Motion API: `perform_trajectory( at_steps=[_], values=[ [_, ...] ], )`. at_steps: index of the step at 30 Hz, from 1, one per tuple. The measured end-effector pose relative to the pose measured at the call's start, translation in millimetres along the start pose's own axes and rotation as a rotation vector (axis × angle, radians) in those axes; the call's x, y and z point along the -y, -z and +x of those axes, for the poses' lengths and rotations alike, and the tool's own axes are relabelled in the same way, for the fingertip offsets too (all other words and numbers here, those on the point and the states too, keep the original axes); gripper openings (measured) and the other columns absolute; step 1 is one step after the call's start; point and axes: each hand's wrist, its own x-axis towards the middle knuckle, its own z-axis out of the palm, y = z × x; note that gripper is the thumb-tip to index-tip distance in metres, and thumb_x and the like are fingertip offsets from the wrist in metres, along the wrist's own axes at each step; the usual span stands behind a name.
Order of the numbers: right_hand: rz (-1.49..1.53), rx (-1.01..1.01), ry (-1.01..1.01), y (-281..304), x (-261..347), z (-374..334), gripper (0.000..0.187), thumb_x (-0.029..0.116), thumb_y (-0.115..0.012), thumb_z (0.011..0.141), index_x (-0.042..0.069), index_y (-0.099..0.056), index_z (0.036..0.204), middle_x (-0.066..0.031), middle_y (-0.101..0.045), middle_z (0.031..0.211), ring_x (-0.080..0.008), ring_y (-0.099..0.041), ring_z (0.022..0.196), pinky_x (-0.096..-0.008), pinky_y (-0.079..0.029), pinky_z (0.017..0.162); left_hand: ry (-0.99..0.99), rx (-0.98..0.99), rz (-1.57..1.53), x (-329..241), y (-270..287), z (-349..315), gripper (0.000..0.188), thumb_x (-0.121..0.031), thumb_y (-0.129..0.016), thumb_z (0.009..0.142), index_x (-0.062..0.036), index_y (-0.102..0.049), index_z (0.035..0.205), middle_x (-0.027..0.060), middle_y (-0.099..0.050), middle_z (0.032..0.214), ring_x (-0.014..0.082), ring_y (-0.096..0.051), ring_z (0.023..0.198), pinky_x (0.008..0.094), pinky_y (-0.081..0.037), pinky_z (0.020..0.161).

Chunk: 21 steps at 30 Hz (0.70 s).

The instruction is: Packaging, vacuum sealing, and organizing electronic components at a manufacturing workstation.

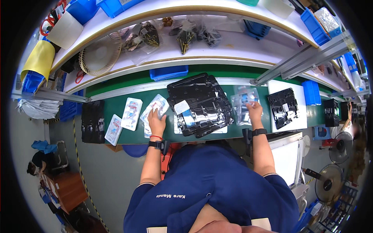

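Left hand (157, 122) lies flat, fingers spread, pinning a clear packet (155, 108) on the green belt (116, 101) at nine o'clock of the black trays (200, 105), while right hand (254, 108) pinches a bagged item (244, 101) at three o'clock, lifted as if for inspection

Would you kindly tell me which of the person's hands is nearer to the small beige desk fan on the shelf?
The left. The left hand rests on clear packets on the green belt, below and right of the fan. The right hand is far across the black trays, on another packet.

green bench (116, 101) bears black trays (200, 104), clear packets (131, 113).
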Motion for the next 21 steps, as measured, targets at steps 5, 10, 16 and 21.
perform_trajectory(
  at_steps=[5,10,16,21],
  values=[
    [-0.769,-0.192,0.233,-24,78,-40,0.049,0.022,-0.073,0.064,0.006,-0.053,0.106,-0.0181,-0.056,0.104,-0.0348,-0.050,0.100,-0.0431,-0.041,0.082,-0.104,-0.026,0.160,30,-2,-18,0.039,-0.021,-0.070,0.069,-0.0052,-0.060,0.104,0.0168,-0.051,0.117,0.0341,-0.047,0.108,0.0424,-0.037,0.091],
    [-0.364,0.351,0.664,-125,152,-119,0.031,0.025,-0.073,0.064,0.003,-0.058,0.079,-0.0154,-0.060,0.075,-0.0347,-0.059,0.074,-0.0408,-0.048,0.066,-0.179,-0.116,0.157,35,-11,-25,0.017,-0.014,-0.058,0.079,-0.0053,-0.063,0.092,0.0109,-0.060,0.100,0.0287,-0.053,0.091,0.0402,-0.041,0.078],
    [-0.689,0.460,0.677,-173,160,-160,0.050,0.027,-0.074,0.062,0.001,-0.047,0.096,-0.0166,-0.058,0.092,-0.0311,-0.055,0.091,-0.0413,-0.046,0.074,-0.221,-0.044,-0.070,-11,0,-29,0.036,-0.015,-0.063,0.074,-0.0014,-0.057,0.106,0.0151,-0.057,0.108,0.0359,-0.050,0.102,0.0424,-0.038,0.089],
    [-0.748,0.495,0.554,-184,161,-167,0.046,0.019,-0.070,0.063,0.000,-0.046,0.097,-0.0187,-0.056,0.094,-0.0318,-0.052,0.094,-0.0422,-0.044,0.077,-0.246,0.114,-0.102,-37,-18,-50,0.046,-0.018,-0.065,0.073,-0.0009,-0.054,0.114,0.0144,-0.054,0.118,0.0316,-0.043,0.115,0.0430,-0.030,0.096]
  ],
)
